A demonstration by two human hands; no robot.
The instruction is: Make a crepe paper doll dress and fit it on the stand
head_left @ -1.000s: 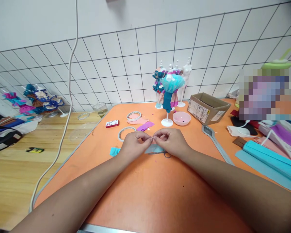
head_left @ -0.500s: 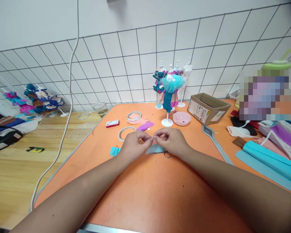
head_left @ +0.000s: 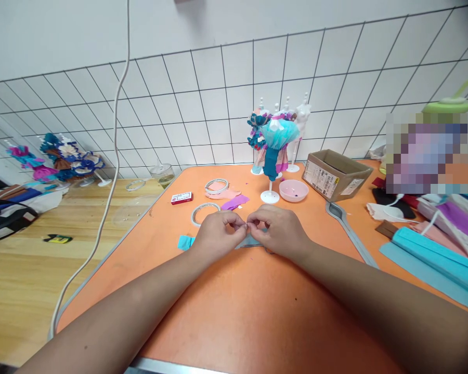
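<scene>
My left hand (head_left: 220,228) and my right hand (head_left: 278,228) meet over the orange table, thumbs and forefingers pinched together tip to tip. Whatever lies between the fingertips is too small to make out. Below them lies a piece of light blue crepe paper (head_left: 250,240), with the scissors (head_left: 270,251) mostly hidden under my right hand. A turquoise paper scrap (head_left: 185,242) rests left of my left hand. Behind that hand is a roll of tape (head_left: 195,215). Beyond my hands stands a small white dress form (head_left: 270,197) wearing a turquoise and teal paper dress.
A pink bowl (head_left: 294,191) and a cardboard box (head_left: 335,174) stand behind on the right. Purple paper (head_left: 235,202), another tape ring (head_left: 217,186) and a red-white box (head_left: 182,198) lie at back left. Blue crepe paper rolls (head_left: 439,257) lie right. A white cable (head_left: 116,130) hangs at left.
My right hand's fingers have curled in slightly, and the hand now covers more of the scissors. Both hands stay pinched together at the same place.
</scene>
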